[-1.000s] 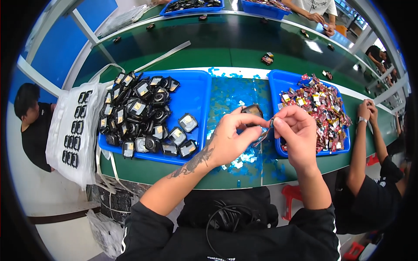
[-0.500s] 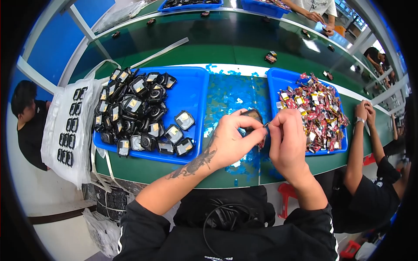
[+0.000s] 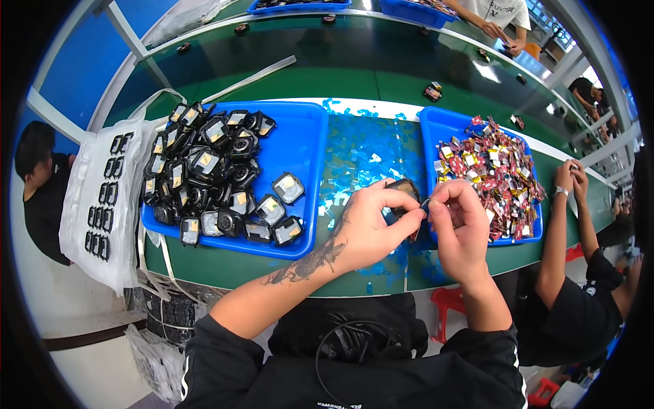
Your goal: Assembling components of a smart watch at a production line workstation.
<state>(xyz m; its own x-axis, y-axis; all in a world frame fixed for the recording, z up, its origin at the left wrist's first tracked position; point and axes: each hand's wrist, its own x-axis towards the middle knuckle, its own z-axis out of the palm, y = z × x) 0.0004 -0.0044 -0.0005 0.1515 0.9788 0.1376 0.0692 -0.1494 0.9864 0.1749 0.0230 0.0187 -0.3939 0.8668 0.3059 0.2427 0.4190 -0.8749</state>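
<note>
Between the two trays, my left hand [image 3: 381,228] is closed around a black watch case [image 3: 403,187], mostly covered by the fingers. My right hand [image 3: 463,228] is beside it, thumb and forefinger pinched on a tiny dark bluish piece [image 3: 426,203] at the edge of the case; its kind is too small to tell. To the left, a blue tray [image 3: 300,170] holds a heap of black watch cases [image 3: 204,162]. To the right, another blue tray [image 3: 430,129] is filled with small red circuit boards [image 3: 487,163] with silver and yellow parts.
Scraps of blue film [image 3: 361,157] litter the green tabletop between the trays. Beyond runs a green conveyor belt [image 3: 327,61] carrying several small assemblies [image 3: 433,91]. A white padded sheet [image 3: 102,198] with rows of black frames lies at the left. Co-workers' arms [image 3: 562,225] are at the right.
My right hand has shifted slightly right and its fingers have curled, with a dark bluish piece now showing at the fingertips. Assemblies on the belt have moved a little to the right.
</note>
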